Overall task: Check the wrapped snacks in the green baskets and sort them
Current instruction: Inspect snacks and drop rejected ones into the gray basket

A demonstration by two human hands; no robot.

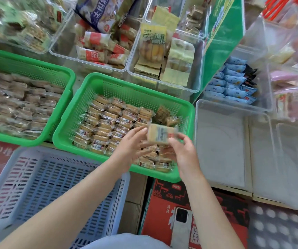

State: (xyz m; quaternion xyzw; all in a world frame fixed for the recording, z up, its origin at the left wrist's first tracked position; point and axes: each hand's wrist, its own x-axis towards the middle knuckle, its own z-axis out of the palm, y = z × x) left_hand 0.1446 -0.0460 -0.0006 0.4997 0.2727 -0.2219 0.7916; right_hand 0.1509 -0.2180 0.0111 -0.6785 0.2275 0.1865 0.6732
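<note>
While left hand (pixel 132 146) hovers, right hand (pixel 184 151) pinches snack (pixel 160 134).

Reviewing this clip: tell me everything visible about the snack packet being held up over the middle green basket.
The snack packet is a small rectangular block in clear, shiny wrap, pale yellow-tan inside, with a dark printed band across the middle and a red patch near its right end; motion blur hides the print. It is held roughly level above the green basket, over its right side. The right hand pinches its right end in a fingertip grip; the left hand touches its left edge with extended fingers.

Clear shelf bins (pixel 164 83), red cartons (pixel 162 212)
</note>
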